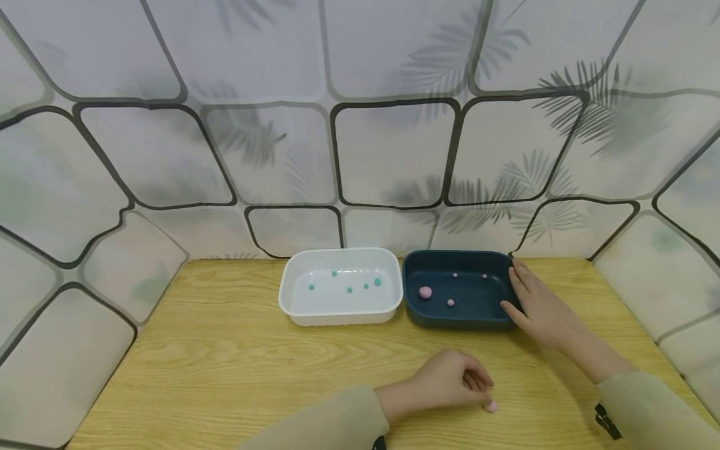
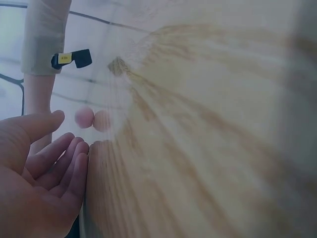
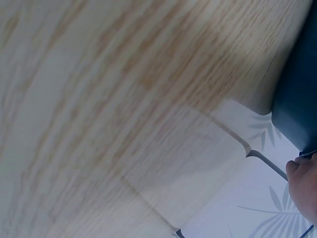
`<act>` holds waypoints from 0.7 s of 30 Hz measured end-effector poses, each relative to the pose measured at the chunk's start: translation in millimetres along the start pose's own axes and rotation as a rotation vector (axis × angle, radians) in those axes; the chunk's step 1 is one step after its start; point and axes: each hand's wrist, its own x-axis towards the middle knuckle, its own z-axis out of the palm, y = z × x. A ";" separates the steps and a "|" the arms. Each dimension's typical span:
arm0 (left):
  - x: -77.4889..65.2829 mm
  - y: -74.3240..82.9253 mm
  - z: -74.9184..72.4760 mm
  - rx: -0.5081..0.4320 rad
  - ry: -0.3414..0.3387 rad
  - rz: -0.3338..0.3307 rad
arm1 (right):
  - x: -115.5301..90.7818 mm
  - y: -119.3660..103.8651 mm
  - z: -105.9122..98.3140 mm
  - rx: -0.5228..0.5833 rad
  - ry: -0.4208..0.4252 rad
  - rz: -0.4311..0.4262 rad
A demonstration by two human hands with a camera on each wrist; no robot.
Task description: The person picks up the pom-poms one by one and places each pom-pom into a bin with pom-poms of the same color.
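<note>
My left hand (image 1: pixel 441 382) is low over the table, its fingers loosely bent beside a small pink ball (image 1: pixel 491 406). In the left wrist view a gap shows between thumb and fingers, and the pink ball (image 2: pixel 84 117) lies just past the fingertips, not held. My right hand (image 1: pixel 542 309) rests on the right end of a dark blue tray (image 1: pixel 461 323), fingers fairly straight along the rim. Several pink balls of different sizes, the largest a pink ball (image 1: pixel 425 292) at the left, lie in that tray. The right wrist view catches only part of the right hand (image 3: pixel 304 188) at the tray.
A white tray (image 1: pixel 340 319) holding several small teal balls (image 1: pixel 377 282) stands directly left of the blue one. Both are near the back of the wood-grain table (image 1: pixel 236 356), close to a patterned curtain (image 1: pixel 388 156) that also rises along both sides.
</note>
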 end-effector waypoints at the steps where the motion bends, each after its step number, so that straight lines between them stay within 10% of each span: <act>1: 0.0 0.3 0.1 0.018 -0.007 0.003 | 0.0 0.0 0.2 0.000 0.000 -0.001; 21: 4.4 2.7 5.2 0.431 -0.060 0.110 | 0.3 0.9 -0.1 0.022 -0.016 -0.003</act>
